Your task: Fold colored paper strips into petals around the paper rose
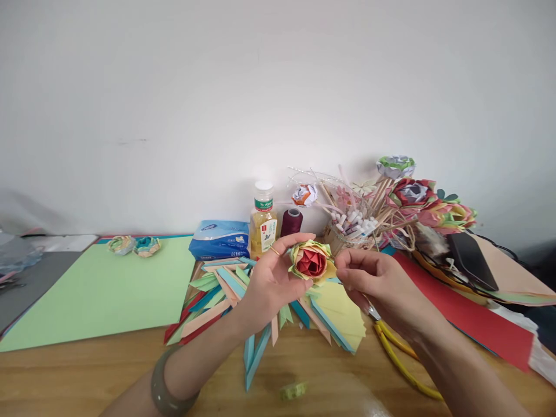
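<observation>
Nearest, a roll (pixel 293 391) lies on the desk (pixel 65 376); scissors (pixel 382 333) sit partly hidden behind the right hand (pixel 377 281), which pinches the paper flower (pixel 311 263) the left hand (pixel 273 284) grips above folded strips (pixel 206 318); beyond stands a bottle (pixel 263 226).

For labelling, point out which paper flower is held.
The round, red-centred, yellow-edged folded-paper flower; it alone sits between the fingers of the left hand.

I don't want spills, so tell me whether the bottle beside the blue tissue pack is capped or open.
Capped: the white lid sits on top of the bottle, which stands upright.
</observation>
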Tool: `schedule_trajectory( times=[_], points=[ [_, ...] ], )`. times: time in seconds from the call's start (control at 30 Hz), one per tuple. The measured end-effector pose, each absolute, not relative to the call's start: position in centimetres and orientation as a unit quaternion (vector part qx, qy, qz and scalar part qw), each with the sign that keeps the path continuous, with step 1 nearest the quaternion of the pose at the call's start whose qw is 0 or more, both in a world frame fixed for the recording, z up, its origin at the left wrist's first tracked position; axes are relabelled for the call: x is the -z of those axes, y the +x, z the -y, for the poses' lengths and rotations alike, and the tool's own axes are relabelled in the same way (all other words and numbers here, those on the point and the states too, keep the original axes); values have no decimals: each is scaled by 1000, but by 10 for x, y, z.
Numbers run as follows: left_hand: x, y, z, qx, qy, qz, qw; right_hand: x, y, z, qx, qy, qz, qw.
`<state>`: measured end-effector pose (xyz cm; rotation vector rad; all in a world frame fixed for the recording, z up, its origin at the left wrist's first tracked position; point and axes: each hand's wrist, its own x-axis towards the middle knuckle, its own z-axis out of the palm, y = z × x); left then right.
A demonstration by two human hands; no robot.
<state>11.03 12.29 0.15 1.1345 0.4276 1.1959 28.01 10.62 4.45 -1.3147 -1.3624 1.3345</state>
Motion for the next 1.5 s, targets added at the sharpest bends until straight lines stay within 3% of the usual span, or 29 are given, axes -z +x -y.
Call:
schedule_trajectory(
  times=[0.23, 0.4, 0.57, 1.07, 1.2, 1.5],
  points=[
    [-3, 110, -124, -541, 453, -189, 683, -44, 284, -105, -522, -498, 541, 433],
    [-5, 109, -124, -525, 430, -173, 714, -44, 283, -97, -334, -472, 641, 504],
    [-8, 109, -123, -491, 393, -194, 753, -48, 282, -91, -113, -391, 797, 446],
    [-2, 109, -126, -490, 439, -185, 730, -47, 283, -91, 154, -370, 832, 383],
    [-4, 109, -126, -501, 455, -169, 717, -46, 285, -92, 148, -350, 839, 388],
    [-2, 104, -127, -509, 537, -147, 657, -44, 291, -94, -101, -455, 738, 488]
  ],
)
